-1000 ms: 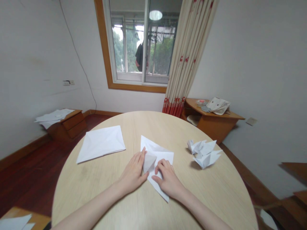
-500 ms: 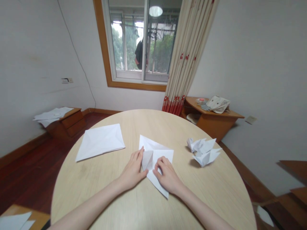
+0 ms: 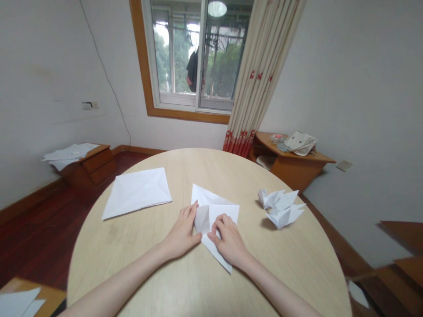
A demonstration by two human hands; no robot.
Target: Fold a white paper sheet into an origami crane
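Note:
A white sheet of paper (image 3: pixel 224 211), partly folded, lies on the round table between my hands. Its creased flap (image 3: pixel 202 219) shows as a greyer panel on the left, and one pointed corner reaches toward me. My left hand (image 3: pixel 183 231) rests along the paper's left edge, fingers stretched out and thumb apart near the flap's bottom. On the right part of the sheet, my right hand (image 3: pixel 228 240) is closed in a pinch, fingers curled toward the thumb at the paper. What exactly lies between those fingertips is partly hidden.
A stack of white paper (image 3: pixel 139 191) lies at the left of the round table (image 3: pixel 185 167). Several folded paper shapes (image 3: pixel 282 207) sit at the right. Beyond stand a corner cabinet (image 3: pixel 297 169) holding a bag and a low drawer unit (image 3: pixel 99 165) with papers.
Both hands stay at the folded sheet. The flap beside my left thumb looks slightly flatter, and my right hand has barely shifted. The view has tilted a little.

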